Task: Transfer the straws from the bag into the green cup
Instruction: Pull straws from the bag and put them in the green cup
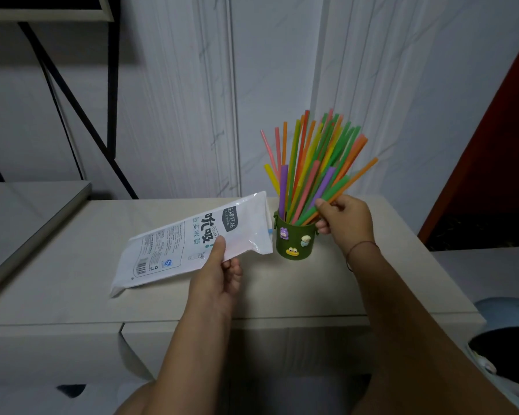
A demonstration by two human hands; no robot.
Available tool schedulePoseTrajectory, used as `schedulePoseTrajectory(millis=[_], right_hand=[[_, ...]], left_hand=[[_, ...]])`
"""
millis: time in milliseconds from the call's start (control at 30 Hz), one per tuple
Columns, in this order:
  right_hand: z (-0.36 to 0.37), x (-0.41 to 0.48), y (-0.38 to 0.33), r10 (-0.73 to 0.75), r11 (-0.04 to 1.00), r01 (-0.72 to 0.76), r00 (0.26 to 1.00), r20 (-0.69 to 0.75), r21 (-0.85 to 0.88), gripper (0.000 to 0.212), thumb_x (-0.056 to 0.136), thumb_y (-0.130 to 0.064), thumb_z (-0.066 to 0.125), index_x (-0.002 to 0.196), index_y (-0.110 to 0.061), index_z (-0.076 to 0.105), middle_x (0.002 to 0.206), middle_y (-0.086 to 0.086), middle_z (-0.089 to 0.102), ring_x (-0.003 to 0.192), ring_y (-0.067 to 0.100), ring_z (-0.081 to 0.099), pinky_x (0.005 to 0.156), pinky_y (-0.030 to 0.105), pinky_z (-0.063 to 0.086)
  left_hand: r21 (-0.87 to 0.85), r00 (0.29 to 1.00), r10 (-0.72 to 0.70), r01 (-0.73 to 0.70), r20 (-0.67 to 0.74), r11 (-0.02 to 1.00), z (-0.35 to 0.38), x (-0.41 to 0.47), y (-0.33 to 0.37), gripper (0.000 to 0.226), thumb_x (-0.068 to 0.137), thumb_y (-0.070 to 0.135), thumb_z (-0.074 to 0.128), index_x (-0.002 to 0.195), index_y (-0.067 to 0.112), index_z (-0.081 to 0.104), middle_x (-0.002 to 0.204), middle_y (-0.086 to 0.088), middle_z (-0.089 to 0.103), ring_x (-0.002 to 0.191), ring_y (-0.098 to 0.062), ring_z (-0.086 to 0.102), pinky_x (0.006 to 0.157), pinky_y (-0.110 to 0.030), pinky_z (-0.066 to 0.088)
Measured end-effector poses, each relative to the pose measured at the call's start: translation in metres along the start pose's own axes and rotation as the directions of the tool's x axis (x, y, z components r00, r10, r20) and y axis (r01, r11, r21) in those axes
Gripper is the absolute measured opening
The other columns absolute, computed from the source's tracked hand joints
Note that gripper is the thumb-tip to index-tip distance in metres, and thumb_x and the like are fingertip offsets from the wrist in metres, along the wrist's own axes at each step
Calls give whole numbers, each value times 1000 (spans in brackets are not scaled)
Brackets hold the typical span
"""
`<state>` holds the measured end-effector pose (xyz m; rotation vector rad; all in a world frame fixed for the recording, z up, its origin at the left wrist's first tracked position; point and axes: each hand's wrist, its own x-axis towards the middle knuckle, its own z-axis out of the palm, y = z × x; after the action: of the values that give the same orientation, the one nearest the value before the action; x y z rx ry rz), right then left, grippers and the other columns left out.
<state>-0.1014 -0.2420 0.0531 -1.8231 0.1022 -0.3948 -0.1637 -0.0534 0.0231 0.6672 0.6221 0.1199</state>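
Straws [312, 163] are all standing in the green cup [295, 239] now, a big messy fan of pink, orange, yellow, green and purple, leaning mostly up and to the right. The cup sits on the pale desk [72, 283], toward the back, near the wall, and it's got little cartoon charms stuck on the front: a purple one, a cream one and a yellow frog-looking thing. The right hand [346, 223] is right up against the right side of the cup, fingers curled closed around the lower part of a few straws, a green and an orange one at least, just above the rim. There's a thin cord bracelet on that wrist. The left hand [219, 274] has the bag [192, 244] pinched along its near edge, thumb on top and fingers tucked under. The bag is white plastic with black printing and a barcode. It looks flat and pretty much empty, though I can't swear nothing's left inside. Its far left corner rests on the desk, and the open end is tilted up, just beside the cup's left side, maybe touching it, hard to say. Off to the right, past the desk edge, there's a pale blue rounded thing [507, 316], only partly in view.
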Motion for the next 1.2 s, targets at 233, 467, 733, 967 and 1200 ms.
schedulePoseTrajectory(millis=[233, 467, 733, 967, 1200], right_hand=[[-5, -28, 3, 418, 889, -455, 854, 311, 56, 32, 89, -28, 60, 71, -1, 56, 58, 15, 54, 40, 16, 58, 39, 21, 50], [30, -46, 0, 444, 527, -776, 599, 667, 347, 39, 99, -35, 35, 102, -7, 60, 100, 11, 63, 97, 26, 59, 82, 38, 49], [47, -50, 0, 427, 413, -781, 620, 658, 468, 37, 98, -28, 41, 127, -8, 53, 126, 13, 60, 109, 27, 58, 88, 42, 47], [47, -48, 2, 447, 401, -750, 661, 602, 526, 28, 98, -21, 44, 119, -9, 57, 128, 13, 60, 104, 25, 59, 69, 35, 51], [45, -51, -2, 458, 441, -729, 684, 567, 523, 25, 94, -12, 51, 117, -7, 58, 125, 16, 60, 86, 21, 64, 65, 31, 52]], left_hand=[[108, 983, 174, -179, 61, 978, -2, -2, 0, 14, 79, 21, 76, 87, 19, 65, 63, 9, 71, 46, -3, 60, 46, -15, 49], [356, 839, 523, -540, 150, 763, -3, -9, -4, 14, 88, 38, 63, 77, 32, 66, 68, 15, 72, 58, -5, 65, 55, -27, 56], [397, 826, 522, -562, 214, 726, -5, -6, -3, 16, 75, 14, 79, 79, 26, 69, 73, 19, 73, 63, 0, 68, 63, -26, 57], [400, 884, 388, -465, 261, 790, -6, -3, -1, 22, 70, 1, 79, 78, 20, 69, 75, 11, 75, 69, -8, 70, 67, -23, 56], [447, 875, 426, -483, 229, 753, -6, -12, 1, 14, 73, 13, 80, 66, 17, 69, 59, 3, 70, 45, -11, 56, 62, -29, 55]])
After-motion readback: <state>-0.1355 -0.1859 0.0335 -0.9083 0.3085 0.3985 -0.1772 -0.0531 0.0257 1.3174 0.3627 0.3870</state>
